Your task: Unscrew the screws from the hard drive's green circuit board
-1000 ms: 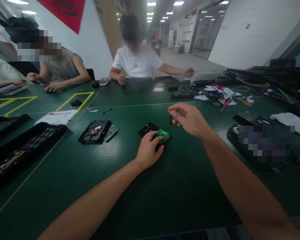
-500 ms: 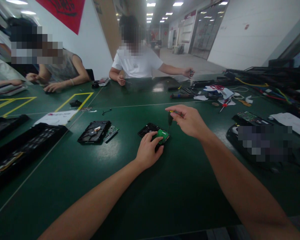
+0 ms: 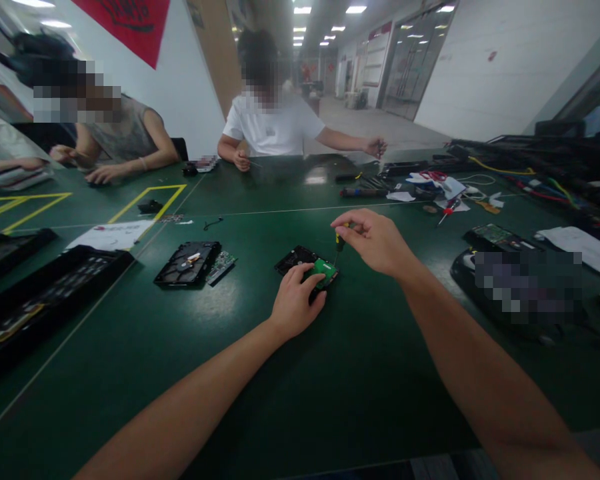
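A black hard drive (image 3: 300, 256) with a green circuit board (image 3: 323, 268) lies on the green table in front of me. My left hand (image 3: 297, 297) grips it from the near side, the fingers reaching over its top and the thumb by its right edge. In my right hand (image 3: 370, 239) is a screwdriver (image 3: 340, 244) with a yellow and dark handle, pinched between thumb and fingers. The shaft points down at the board's right end; whether the tip sits in a screw is too small to tell.
Left of the drive lie another black hard drive (image 3: 187, 263) and a loose circuit board (image 3: 222, 268). Long black housings (image 3: 45, 300) stand farther left. To the right are a black case (image 3: 467, 273) and a red screwdriver (image 3: 448, 212). Two people sit across the table.
The screwdriver's handle shows more yellow, as if turned, with my right fingers slightly shifted around it. My left hand and the drive stay in place. The person at left has moved their head slightly.
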`<state>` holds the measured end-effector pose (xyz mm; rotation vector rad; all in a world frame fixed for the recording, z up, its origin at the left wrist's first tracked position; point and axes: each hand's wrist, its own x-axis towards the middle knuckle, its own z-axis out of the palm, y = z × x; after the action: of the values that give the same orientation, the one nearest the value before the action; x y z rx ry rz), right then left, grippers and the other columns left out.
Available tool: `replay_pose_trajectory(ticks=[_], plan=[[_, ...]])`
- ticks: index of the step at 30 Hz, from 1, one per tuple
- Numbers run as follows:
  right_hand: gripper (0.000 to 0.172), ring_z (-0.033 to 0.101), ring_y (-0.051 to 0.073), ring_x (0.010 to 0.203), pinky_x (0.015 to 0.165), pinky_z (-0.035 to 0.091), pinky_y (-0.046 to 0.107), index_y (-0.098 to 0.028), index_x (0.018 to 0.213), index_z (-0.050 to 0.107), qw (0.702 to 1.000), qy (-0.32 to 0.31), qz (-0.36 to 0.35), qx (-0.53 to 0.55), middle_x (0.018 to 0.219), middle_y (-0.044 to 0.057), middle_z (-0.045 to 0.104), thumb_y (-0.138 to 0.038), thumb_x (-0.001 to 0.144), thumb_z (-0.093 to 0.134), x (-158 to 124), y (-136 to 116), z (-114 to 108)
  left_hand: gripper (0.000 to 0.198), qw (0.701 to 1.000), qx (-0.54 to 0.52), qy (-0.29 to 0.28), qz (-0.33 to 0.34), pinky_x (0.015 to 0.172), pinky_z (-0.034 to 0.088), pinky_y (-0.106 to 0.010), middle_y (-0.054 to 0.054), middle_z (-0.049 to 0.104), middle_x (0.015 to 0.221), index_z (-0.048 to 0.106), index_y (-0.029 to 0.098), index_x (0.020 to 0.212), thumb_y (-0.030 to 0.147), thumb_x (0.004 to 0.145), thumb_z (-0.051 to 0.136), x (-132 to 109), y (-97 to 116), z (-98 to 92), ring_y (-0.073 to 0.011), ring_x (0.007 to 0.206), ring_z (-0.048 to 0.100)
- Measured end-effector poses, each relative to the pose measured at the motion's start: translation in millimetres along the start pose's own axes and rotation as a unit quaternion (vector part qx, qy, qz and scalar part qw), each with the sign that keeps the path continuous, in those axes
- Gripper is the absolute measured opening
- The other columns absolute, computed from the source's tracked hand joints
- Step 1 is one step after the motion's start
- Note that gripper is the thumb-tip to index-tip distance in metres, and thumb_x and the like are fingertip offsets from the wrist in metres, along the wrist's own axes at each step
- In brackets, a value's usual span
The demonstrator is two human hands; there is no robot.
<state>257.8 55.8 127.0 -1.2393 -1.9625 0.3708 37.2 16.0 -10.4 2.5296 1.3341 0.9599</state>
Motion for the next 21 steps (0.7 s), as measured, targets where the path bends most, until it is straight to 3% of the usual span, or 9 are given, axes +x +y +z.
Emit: replay_pose_trajectory(ticks=[4, 7, 14, 21], plan=[[0.027, 0.065, 0.016, 0.071, 0.069, 0.051, 0.033, -0.023, 0.112, 0.073, 0.999, 0.015, 0.027, 0.036, 0.105, 0.006, 0.076, -0.041, 0.092, 0.075, -1.6, -3.2, 2.2, 0.039, 1.000, -0.005, 0.006, 0.006, 0.118, 0.047, -0.059, -0.013, 0.058, 0.146, 0.068, 0.023, 0.134, 0.028, 0.095, 0.069, 0.0, -1.1, 0.7, -0.0351, 0.139, 0.053], [0.035, 0.065, 0.016, 0.068, 0.066, 0.051, 0.032, -0.022, 0.102, 0.067, 0.996, 0.019, 0.056, 0.063, 0.096, 0.005, 0.075, -0.048, 0.085, 0.082, -2.1, -1.8, 5.5, 0.040, 1.000, -0.007, 0.007, 0.008, 0.117, 0.047, -0.061, -0.013, 0.058, 0.146, 0.068, 0.025, 0.134, 0.028, 0.095, 0.070, 0.0, -1.3, 0.3, -0.0355, 0.139, 0.054], [0.021, 0.069, 0.015, 0.067, 0.062, 0.055, 0.030, -0.022, 0.113, 0.068, 0.987, -0.014, 0.079, 0.142, 0.099, 0.005, 0.076, -0.035, 0.096, 0.067, 0.2, 2.2, 6.7, 0.039, 1.000, -0.009, 0.007, 0.008, 0.116, 0.047, -0.062, -0.014, 0.058, 0.146, 0.068, 0.025, 0.134, 0.028, 0.095, 0.069, 0.0, -1.3, -0.8, -0.0359, 0.138, 0.055], [0.020, 0.067, 0.017, 0.069, 0.063, 0.052, 0.031, -0.023, 0.105, 0.075, 0.990, -0.044, 0.056, 0.122, 0.089, 0.004, 0.076, -0.039, 0.098, 0.067, 0.5, -5.9, 1.5, 0.038, 1.000, -0.003, 0.005, 0.008, 0.117, 0.047, -0.060, -0.014, 0.058, 0.146, 0.069, 0.023, 0.133, 0.028, 0.095, 0.070, -0.4, -1.0, 0.2, -0.0352, 0.138, 0.055]])
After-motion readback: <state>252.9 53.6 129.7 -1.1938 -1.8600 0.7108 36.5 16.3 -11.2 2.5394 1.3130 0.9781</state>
